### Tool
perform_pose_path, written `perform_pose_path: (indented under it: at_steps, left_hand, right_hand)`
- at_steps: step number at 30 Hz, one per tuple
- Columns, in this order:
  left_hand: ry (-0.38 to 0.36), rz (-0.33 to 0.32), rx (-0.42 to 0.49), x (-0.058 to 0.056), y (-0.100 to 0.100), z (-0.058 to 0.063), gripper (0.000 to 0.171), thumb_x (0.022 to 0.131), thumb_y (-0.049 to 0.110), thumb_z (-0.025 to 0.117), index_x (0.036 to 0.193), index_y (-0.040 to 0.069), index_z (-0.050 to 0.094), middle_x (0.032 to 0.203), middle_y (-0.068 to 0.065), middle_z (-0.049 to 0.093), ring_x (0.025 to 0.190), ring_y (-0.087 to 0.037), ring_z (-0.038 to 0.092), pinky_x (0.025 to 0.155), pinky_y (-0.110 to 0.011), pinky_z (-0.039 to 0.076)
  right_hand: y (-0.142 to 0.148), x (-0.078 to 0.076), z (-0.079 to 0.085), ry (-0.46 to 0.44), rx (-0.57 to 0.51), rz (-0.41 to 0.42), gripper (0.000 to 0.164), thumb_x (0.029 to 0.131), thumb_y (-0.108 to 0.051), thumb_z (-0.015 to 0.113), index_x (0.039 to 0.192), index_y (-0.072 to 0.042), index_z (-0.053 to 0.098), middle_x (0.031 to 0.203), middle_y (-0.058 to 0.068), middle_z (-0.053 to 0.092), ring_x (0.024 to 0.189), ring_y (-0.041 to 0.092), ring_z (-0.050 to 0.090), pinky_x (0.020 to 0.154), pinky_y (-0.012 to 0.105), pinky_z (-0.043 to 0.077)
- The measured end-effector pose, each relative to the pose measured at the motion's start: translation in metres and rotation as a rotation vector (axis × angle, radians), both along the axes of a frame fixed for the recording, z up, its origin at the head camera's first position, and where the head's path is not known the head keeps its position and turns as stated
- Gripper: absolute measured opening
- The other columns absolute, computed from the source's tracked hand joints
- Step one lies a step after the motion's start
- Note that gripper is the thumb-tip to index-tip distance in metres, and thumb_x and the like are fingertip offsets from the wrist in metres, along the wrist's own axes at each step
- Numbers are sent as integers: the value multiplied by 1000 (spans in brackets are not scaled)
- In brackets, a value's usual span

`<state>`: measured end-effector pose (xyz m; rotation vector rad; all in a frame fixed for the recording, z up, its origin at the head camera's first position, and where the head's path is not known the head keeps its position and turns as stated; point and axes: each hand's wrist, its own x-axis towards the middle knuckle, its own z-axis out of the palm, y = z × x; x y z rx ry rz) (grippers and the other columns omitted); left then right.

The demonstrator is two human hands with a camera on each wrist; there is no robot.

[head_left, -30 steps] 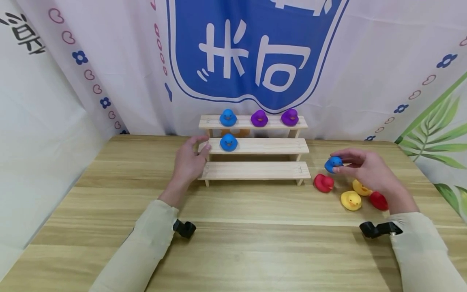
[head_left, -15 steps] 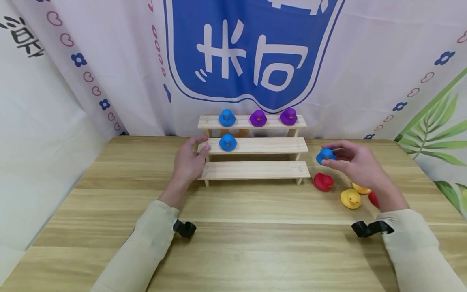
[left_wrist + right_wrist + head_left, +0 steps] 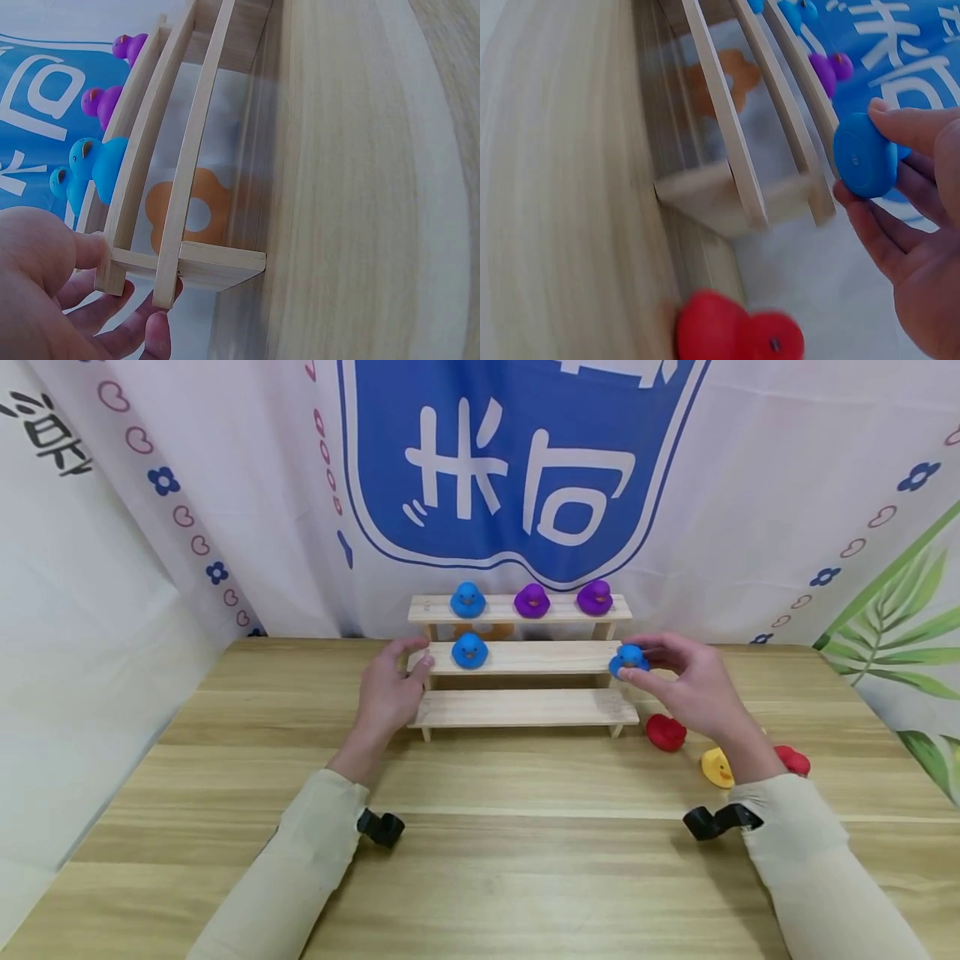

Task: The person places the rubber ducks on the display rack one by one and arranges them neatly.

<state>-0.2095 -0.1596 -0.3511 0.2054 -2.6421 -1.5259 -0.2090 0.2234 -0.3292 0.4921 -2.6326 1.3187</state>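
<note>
My left hand point(image 3: 392, 685) holds the left end of a three-step wooden display stand point(image 3: 525, 708), thumb on the middle step and fingers curled below, as the left wrist view shows. Between thumb and fingers of my right hand point(image 3: 686, 681) is a blue rubber duck point(image 3: 864, 156), raised by the middle step's right end with its flat base showing in the right wrist view. Another blue duck point(image 3: 470, 651) sits on the left of the middle step. The top step carries one more blue duck point(image 3: 468, 600) and two purple ducks point(image 3: 532, 601), the second purple duck point(image 3: 595, 598) at the right.
On the table point(image 3: 480, 877), right of the stand, lie a red duck point(image 3: 666, 732), a yellow duck point(image 3: 717, 768) partly behind the right wrist, and another red duck point(image 3: 792, 761). A printed curtain point(image 3: 285, 527) hangs close behind the stand.
My right hand has carried the blue duck left and up, from over the loose ducks to the right end of the middle step. My left hand has stayed on the stand.
</note>
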Motion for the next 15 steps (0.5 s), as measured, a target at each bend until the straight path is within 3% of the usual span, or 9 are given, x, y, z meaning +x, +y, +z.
perform_pose_path:
  at_steps: [5,9,15]
  left_hand:
    - [3,-4,17,0,0,-1,41,111,30,56,152,23,56,131,-11,66,49,-10,45,45,-24,40]
    - [2,-4,14,0,1,0,42,111,31,56,152,23,56,139,-11,63,50,-11,46,46,-24,41]
    - [-7,-5,9,1,0,2,41,111,31,56,152,23,56,137,-12,64,51,-12,47,46,-24,42]
  right_hand:
    - [-22,-5,-1,34,-57,16,41,100,-21,77,138,-9,67,128,11,73,108,3,67,97,10,53]
    - [-38,-11,-3,71,-92,51,41,99,-17,77,137,-8,66,127,11,73,112,14,69,99,12,54]
    - [-60,-17,-6,57,-104,95,40,98,-18,78,136,-8,66,128,11,72,116,25,70,105,29,58]
